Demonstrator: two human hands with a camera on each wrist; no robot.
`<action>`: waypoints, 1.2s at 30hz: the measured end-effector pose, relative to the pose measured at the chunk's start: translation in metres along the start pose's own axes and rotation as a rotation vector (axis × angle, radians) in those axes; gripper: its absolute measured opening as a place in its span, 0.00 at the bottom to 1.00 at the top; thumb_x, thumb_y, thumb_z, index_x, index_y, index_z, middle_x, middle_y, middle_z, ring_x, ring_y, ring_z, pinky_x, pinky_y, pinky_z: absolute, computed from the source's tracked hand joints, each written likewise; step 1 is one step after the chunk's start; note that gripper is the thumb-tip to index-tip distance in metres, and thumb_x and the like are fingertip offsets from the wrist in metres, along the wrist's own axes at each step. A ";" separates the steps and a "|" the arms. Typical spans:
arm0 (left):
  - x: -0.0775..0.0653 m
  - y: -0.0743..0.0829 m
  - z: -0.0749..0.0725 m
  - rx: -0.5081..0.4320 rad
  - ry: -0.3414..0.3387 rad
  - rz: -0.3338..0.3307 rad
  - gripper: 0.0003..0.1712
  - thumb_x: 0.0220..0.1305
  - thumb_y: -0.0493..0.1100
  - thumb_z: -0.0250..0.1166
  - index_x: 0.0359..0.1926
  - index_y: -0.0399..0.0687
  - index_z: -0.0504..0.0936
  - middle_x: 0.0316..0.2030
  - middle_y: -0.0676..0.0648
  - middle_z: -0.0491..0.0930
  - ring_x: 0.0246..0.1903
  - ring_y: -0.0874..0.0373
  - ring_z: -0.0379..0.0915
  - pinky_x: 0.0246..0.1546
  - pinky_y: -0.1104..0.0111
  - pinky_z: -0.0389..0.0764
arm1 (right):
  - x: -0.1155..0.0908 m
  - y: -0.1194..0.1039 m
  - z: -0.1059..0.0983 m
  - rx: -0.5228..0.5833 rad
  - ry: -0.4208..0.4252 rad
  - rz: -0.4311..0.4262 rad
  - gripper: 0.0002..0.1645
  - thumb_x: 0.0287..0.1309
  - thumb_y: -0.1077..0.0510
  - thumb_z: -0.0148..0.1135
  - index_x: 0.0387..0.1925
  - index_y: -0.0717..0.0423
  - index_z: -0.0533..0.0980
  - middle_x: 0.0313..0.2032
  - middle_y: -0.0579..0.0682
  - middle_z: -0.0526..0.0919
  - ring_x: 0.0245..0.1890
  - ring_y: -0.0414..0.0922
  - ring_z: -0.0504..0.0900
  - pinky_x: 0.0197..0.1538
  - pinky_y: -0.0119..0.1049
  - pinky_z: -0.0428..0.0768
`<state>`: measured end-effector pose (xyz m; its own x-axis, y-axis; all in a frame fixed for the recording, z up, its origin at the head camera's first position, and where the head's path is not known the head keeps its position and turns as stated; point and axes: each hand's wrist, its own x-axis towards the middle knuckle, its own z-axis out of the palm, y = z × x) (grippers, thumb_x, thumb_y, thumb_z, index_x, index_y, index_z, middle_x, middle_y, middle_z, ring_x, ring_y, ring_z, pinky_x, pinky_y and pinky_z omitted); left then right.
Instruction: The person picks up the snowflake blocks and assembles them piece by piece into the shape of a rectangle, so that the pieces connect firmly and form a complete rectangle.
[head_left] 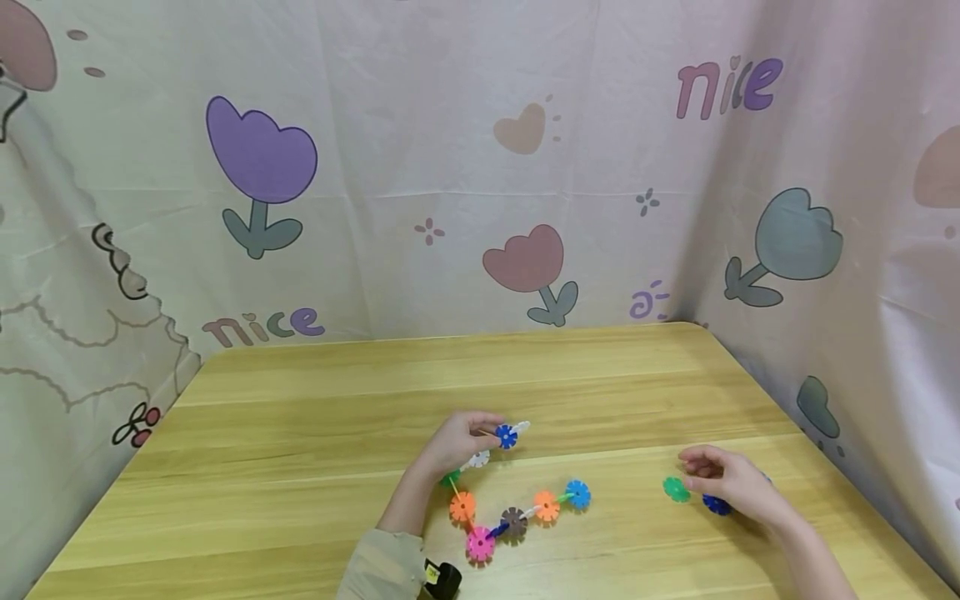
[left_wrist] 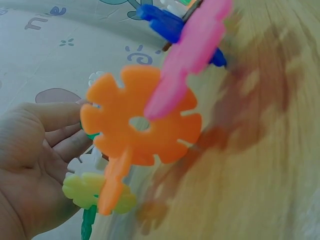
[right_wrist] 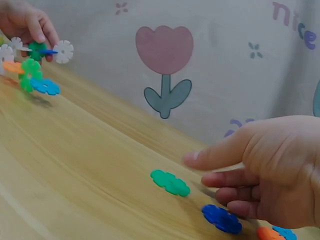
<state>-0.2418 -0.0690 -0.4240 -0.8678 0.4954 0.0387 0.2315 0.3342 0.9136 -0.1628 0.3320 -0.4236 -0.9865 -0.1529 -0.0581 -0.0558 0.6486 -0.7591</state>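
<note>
A chain of notched plastic snowflake discs curves across the table, with a pink disc (head_left: 480, 543) at its near bend and a light blue disc (head_left: 578, 494) at one end. My left hand (head_left: 453, 442) pinches the chain's other end, close to a dark blue disc (head_left: 506, 436) with a white disc (head_left: 523, 427) beyond it. On the right, my right hand (head_left: 731, 483) hovers with loosely bent fingers over loose discs, holding none. A loose green disc (right_wrist: 170, 183) lies just off its fingertips, and a loose dark blue disc (right_wrist: 221, 219) lies beneath them.
An orange disc (right_wrist: 270, 233) and a light blue disc (right_wrist: 285, 233) lie below the right palm. The wooden table (head_left: 300, 400) meets a printed curtain (head_left: 405, 167) at its back and sides. By the left sleeve sits a black device (head_left: 444, 581).
</note>
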 end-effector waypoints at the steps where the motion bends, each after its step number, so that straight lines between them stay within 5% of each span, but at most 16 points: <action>1: 0.000 0.000 0.000 0.003 0.001 -0.001 0.20 0.61 0.35 0.60 0.54 0.32 0.74 0.48 0.37 0.76 0.48 0.41 0.71 0.46 0.53 0.75 | -0.001 0.001 -0.001 0.003 -0.029 -0.001 0.29 0.54 0.56 0.65 0.51 0.73 0.70 0.42 0.55 0.78 0.37 0.35 0.74 0.39 0.28 0.75; 7: -0.001 0.003 -0.003 -0.001 0.005 -0.010 0.20 0.61 0.39 0.62 0.54 0.38 0.76 0.48 0.41 0.77 0.48 0.45 0.71 0.46 0.57 0.76 | -0.002 0.004 -0.001 -0.010 -0.103 -0.020 0.32 0.51 0.53 0.68 0.51 0.71 0.70 0.44 0.55 0.75 0.39 0.38 0.71 0.40 0.29 0.73; 27: 0.001 0.003 -0.003 -0.018 -0.002 0.008 0.20 0.61 0.39 0.62 0.54 0.39 0.76 0.48 0.42 0.77 0.47 0.47 0.72 0.46 0.58 0.76 | 0.002 -0.002 0.005 -0.080 -0.107 -0.094 0.19 0.51 0.53 0.68 0.41 0.60 0.74 0.42 0.53 0.73 0.42 0.43 0.69 0.41 0.31 0.71; 36: -0.003 0.002 -0.001 -0.036 0.004 0.008 0.21 0.60 0.38 0.62 0.54 0.36 0.76 0.49 0.41 0.76 0.48 0.45 0.72 0.47 0.54 0.75 | 0.008 -0.004 0.008 0.081 -0.154 -0.060 0.16 0.52 0.62 0.65 0.34 0.64 0.65 0.25 0.49 0.68 0.25 0.38 0.67 0.26 0.30 0.67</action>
<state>-0.2396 -0.0708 -0.4220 -0.8677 0.4948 0.0471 0.2221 0.3013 0.9273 -0.1696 0.3222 -0.4255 -0.9462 -0.3059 -0.1050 -0.0950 0.5733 -0.8138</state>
